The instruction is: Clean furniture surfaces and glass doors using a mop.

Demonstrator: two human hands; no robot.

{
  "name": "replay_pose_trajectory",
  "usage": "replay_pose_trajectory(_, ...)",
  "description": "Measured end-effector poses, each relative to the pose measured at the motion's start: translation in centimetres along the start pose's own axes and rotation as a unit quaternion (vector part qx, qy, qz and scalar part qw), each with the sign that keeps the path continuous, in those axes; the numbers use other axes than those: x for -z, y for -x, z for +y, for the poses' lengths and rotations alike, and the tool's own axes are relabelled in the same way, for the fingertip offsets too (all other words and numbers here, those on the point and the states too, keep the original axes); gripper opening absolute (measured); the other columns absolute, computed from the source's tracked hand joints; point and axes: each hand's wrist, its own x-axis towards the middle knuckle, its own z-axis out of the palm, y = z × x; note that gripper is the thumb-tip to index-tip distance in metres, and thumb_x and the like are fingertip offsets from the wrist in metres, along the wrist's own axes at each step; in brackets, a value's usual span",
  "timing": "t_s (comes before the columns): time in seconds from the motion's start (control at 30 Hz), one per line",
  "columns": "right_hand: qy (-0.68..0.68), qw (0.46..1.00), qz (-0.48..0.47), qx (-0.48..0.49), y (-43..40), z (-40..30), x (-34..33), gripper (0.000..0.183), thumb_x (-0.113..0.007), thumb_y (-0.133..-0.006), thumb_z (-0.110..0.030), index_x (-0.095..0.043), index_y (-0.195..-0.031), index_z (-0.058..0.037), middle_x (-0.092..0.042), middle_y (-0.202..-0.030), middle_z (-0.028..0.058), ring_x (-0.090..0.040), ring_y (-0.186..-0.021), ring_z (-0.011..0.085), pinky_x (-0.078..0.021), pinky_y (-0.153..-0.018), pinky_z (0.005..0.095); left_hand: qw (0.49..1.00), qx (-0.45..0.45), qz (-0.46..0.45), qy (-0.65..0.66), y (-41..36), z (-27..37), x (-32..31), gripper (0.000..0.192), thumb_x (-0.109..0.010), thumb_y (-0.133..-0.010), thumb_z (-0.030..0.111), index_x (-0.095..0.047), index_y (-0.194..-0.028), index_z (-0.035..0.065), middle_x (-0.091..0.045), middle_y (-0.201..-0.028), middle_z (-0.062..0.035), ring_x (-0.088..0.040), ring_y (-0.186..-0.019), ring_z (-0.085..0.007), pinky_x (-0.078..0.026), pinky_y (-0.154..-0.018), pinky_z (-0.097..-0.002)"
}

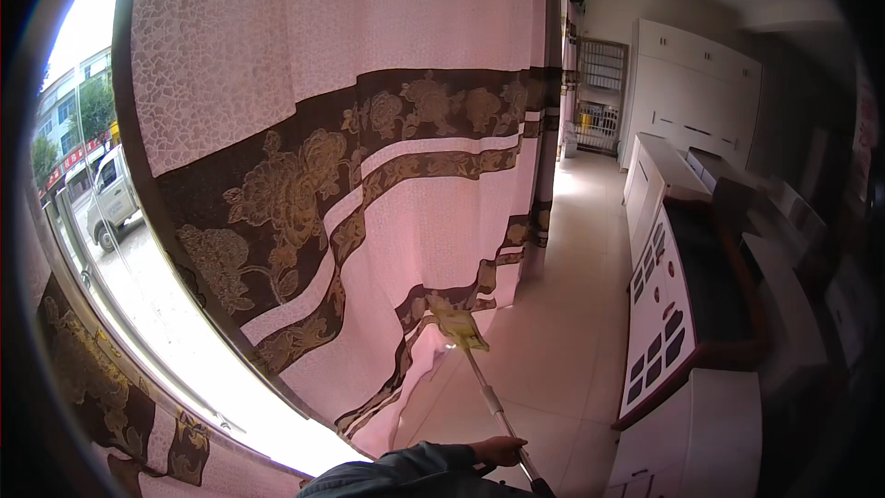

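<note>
My left hand (501,452) is wrapped around the metal pole (492,401) of a flat mop, at the bottom of the view. The arm in a dark grey sleeve (415,462) reaches in from the lower left. At the pole's far end, the yellow-green mop head (460,328) is tilted in front of the hem of a long pink curtain (442,228) with brown floral bands. Whether it touches the cloth I cannot tell. A dark grip (541,487) covers the pole's near end, cut off by the frame. My right hand is out of view.
Left of the curtain, a bright glazed opening (166,304) shows a van (110,197) outside. Pale floor tiles (581,318) run along the curtain. To the right stand a dark-topped white cabinet (664,304), a low white cabinet (722,429) and a tall wardrobe (698,90). A metal rack (600,93) stands far back.
</note>
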Motion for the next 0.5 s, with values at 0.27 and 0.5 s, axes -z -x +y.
replay_pose_trajectory(0.27, -0.294, 0.954, -0.052, -0.031, 1.8, -2.6, 2.2, 0.061, -0.066, -0.054, -0.008, -0.052, -0.113, -0.0008, -0.06, -0.103, 0.0183, -0.058, -0.093, 0.0335, -0.0448, -0.084, 0.0398, 0.92, -0.256, -0.189, -0.23, 8.3, 13.7, -22.4, 0.034, -0.045, -0.089, 0.034, -0.049, -0.108, 0.0055, -0.059, -0.089, -0.0089, -0.058, -0.091, -0.0227, -0.045, -0.083, -0.0395)
replay_pose_trajectory(0.5, -0.535, 0.712, -0.388, 0.236, -4.7, -18.1, 7.5, 0.078, -0.057, -0.051, 0.006, -0.041, -0.126, -0.0076, -0.056, -0.113, 0.0178, -0.058, -0.095, 0.0344, -0.0476, -0.081, 0.0456, 0.836, -0.372, -0.345, -0.207, 14.5, 23.2, -41.5, 0.019, -0.043, -0.092, 0.034, -0.041, -0.1, 0.0169, -0.048, -0.065, -0.0034, -0.046, -0.051, -0.0142, -0.043, -0.052, -0.0311)
